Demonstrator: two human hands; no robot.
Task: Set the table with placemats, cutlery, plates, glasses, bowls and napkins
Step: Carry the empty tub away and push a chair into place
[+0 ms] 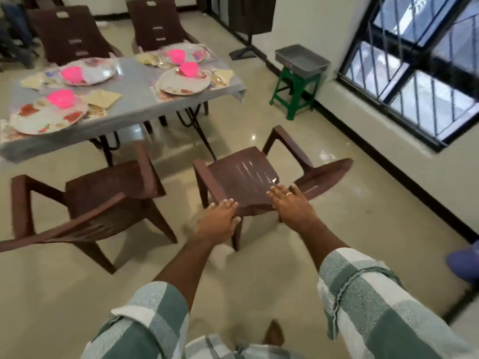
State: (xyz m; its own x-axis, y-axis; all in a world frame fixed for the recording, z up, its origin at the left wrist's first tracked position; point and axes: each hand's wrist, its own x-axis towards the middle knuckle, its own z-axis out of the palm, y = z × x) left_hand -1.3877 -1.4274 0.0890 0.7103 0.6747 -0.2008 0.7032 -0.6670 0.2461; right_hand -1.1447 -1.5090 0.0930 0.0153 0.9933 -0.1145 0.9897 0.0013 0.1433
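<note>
Both arms reach forward, sleeves rolled. The left hand [217, 221] and right hand [291, 204] lie palm-down, fingers straight and together.

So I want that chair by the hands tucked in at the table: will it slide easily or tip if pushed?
The brown chair looks like thin moulded plastic, so probably light. The floor is glossy tile, so its legs would likely slide rather than catch. Both hands, left hand and right hand, are at the seat's near edge; pushing that low should make tipping unlikely.
</note>
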